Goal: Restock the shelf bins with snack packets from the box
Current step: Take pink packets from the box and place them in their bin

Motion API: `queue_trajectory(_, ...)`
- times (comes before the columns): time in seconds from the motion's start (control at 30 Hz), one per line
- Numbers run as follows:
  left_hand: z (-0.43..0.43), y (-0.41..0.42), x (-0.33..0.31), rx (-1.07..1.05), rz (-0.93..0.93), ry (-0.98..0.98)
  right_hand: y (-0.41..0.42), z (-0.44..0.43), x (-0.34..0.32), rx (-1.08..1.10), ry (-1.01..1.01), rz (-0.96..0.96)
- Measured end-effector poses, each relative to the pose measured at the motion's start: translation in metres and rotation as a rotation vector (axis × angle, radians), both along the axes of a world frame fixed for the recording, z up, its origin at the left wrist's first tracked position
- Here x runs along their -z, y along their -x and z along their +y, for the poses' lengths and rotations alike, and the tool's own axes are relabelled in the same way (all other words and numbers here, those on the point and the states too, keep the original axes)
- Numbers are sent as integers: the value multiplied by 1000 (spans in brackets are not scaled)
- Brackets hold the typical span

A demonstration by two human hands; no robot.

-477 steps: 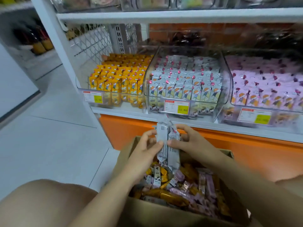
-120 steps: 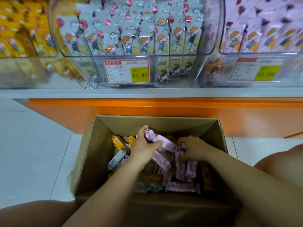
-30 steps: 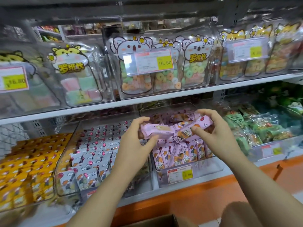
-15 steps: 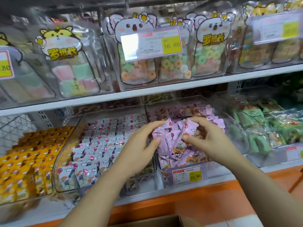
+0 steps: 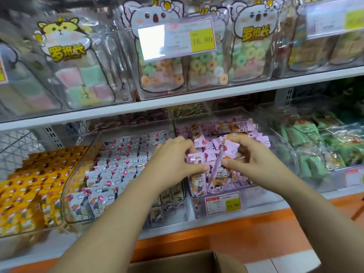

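Observation:
Both my hands are inside the clear bin (image 5: 279, 138) of pink snack packets on the lower shelf. My left hand (image 5: 173, 160) grips upright pink packets (image 5: 214, 174) at the front of the bin from their left side. My right hand (image 5: 250, 156) pinches the top of one pink packet (image 5: 230, 149) just to the right. More pink packets lie loose at the back of the bin. Only the cardboard box's top edge (image 5: 187, 261) shows at the bottom of the view.
Left of the pink bin stand a clear bin of grey-white packets (image 5: 118, 166) and a bin of yellow packets (image 5: 29, 184). Green packets (image 5: 315, 150) fill the bin on the right. The upper shelf (image 5: 197, 97) carries clear candy bags and a price tag (image 5: 177, 39).
My hands have lowered the bunch of pink packets into the pink bin and now set them upright at its front. The view has moved closer to the shelf.

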State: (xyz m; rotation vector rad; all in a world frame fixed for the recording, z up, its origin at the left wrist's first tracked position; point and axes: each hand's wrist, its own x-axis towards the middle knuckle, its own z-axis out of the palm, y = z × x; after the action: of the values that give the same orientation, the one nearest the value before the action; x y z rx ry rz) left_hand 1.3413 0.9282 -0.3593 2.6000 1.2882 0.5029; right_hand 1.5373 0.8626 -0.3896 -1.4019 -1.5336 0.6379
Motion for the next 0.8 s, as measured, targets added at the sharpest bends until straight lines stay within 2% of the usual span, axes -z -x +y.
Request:
queue_trajectory(0.1, 0, 1, 0, -42, 24, -3, 7, 2, 4, -69, 23, 15)
queue_trajectory(0.23, -2, 5, -1, -17, 52, 28, 17, 7, 7, -15, -3, 86)
queue_trajectory(0.3, 0, 7, 1, 7, 13, 16, 21, 8, 8, 6, -22, 49)
queue_trajectory(0.4, -2, 11, -1, 42, -187, 22, 24, 7, 7, 6, -37, 22)
queue_trajectory(0.5, -8, 16, -6, -39, -524, 14, 17, 8, 5, 62, -74, 126)
queue_trajectory(0.6, -13, 13, -1, -136, -802, 149, 12, 7, 2, 135, -103, 238)
queue_trajectory(0.67, -16, 5, 6, -120, -819, 235, 13, 7, 2, 154, -90, 267)
queue_trajectory(0.8, -24, 0, 14, -30, -591, 266, 14, 8, 1, 155, -139, 463)
